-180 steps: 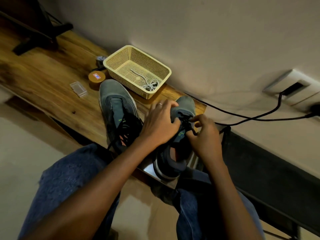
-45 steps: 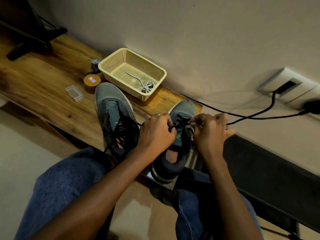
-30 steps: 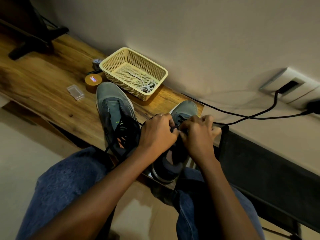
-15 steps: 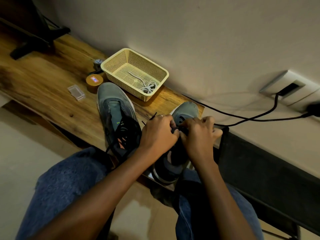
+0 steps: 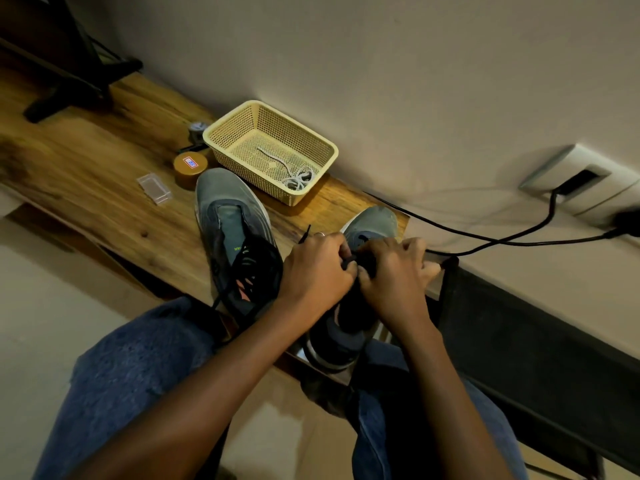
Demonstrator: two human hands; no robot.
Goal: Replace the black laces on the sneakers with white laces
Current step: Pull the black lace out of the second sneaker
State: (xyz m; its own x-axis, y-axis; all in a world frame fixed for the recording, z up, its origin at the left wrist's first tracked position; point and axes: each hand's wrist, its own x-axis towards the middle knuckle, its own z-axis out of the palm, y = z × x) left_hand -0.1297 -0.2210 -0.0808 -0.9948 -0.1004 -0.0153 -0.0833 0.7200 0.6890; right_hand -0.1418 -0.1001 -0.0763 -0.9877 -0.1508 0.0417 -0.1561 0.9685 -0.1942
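A: What has changed in the last moments?

B: Both hands have been drawn together over the tongue of the right sneaker [image 5: 349,289]. A second and a half ago they were held apart, with the black lace [image 5: 304,234] stretched between them; now the left hand [image 5: 317,268] and the right hand [image 5: 393,275] are touching. A free lace tip is seen poking up just left of the left knuckles, where none was visible before.

A: And what is meant by that for the task?

B: It is judged that the black lace is being worked out of the lower eyelets, one end already freed. Removal is only partly done; no white lace has been threaded yet.

A: How are the hands set?

B: Both are curled tight, and the black lace appears to be pinched by each, though the exact grip is covered by the knuckles.

A: Where are the task's other things?

B: The left sneaker [image 5: 235,237] is lying on the wooden desk [image 5: 104,174], its black lace loosened but not removed. The white laces [image 5: 294,174] are coiled in the cream basket [image 5: 239,116] at the far side, by the wall.

A: What cannot be made out?

B: The eyelets of the right sneaker are hidden beneath the hands, so how many remain laced cannot be told. Its heel is lost in shadow at the desk's near edge. The small round tin [image 5: 190,167] and clear box [image 5: 154,188] to the left are too small for detail.
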